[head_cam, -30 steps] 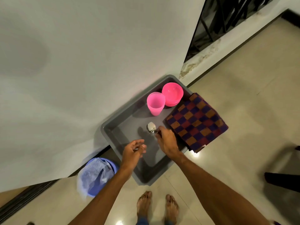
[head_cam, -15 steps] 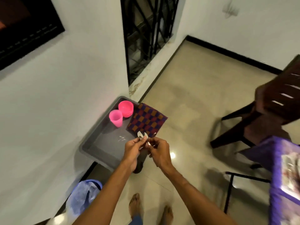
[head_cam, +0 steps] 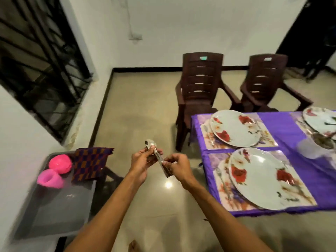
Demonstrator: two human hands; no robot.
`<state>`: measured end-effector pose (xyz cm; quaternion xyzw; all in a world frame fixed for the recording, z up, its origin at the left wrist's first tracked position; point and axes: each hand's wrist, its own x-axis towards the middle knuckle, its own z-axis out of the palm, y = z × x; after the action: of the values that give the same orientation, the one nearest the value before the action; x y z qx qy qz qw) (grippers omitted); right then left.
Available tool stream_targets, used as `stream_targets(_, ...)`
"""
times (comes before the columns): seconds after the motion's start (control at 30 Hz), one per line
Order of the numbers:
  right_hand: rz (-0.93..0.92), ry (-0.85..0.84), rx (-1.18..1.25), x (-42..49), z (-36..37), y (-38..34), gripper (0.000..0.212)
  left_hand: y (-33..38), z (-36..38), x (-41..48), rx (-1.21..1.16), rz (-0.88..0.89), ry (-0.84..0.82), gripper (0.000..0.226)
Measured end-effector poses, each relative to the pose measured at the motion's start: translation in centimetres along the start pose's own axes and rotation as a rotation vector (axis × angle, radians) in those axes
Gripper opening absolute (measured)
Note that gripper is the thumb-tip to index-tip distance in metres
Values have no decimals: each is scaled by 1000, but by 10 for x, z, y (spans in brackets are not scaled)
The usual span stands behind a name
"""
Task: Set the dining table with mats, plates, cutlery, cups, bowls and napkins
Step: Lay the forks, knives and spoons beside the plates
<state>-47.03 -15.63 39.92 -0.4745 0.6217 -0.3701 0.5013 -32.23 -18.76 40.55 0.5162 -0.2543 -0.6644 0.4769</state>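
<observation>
Both hands hold metal spoons (head_cam: 152,146) over the floor, bowls pointing up. My left hand (head_cam: 141,160) pinches them near the bowls; my right hand (head_cam: 176,165) grips the handles lower down. To the right stands the table under a purple cloth (head_cam: 283,132), with floral mats (head_cam: 214,132) and white flowered plates, one nearer (head_cam: 261,179) and one farther (head_cam: 236,128). A grey tray (head_cam: 54,211) at the left holds a pink cup (head_cam: 49,179), pink bowls (head_cam: 60,163) and a checked napkin (head_cam: 90,162).
Two dark brown plastic chairs (head_cam: 200,84) stand behind the table. A third plate (head_cam: 320,120) and a clear cup (head_cam: 309,148) lie at the table's right edge. A barred window (head_cam: 40,66) fills the left wall. Bare floor lies between tray and table.
I lifted the spoons out of the tray and brought both hands together on them. My view swung up and right from the tray to the table.
</observation>
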Motion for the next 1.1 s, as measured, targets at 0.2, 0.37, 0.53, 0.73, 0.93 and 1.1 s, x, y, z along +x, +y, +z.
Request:
stream_targets(0.2, 53, 146, 51, -10, -116, 19, 4, -34, 117, 5, 75, -70, -148, 23)
stream_targets(0.37, 116, 269, 91, -2, -192, 39, 3, -62, 190, 31, 94, -161, -288, 29)
stream_targets(0.53, 178, 381, 135, 21, -253, 56, 20, -87, 256, 67, 126, -211, -403, 30)
stream_targets(0.73, 218, 444, 185, 34, -310, 71, 16, -105, 321, 88, 170, -236, -474, 20)
stream_targets(0.93, 207, 439, 300, 51, -366, 83, 4, -123, 364, 108, 197, -256, -457, 28)
stream_targets(1.1, 208, 394, 321, 65, -423, 108, 6, -147, 401, 106, 216, -200, -391, 19)
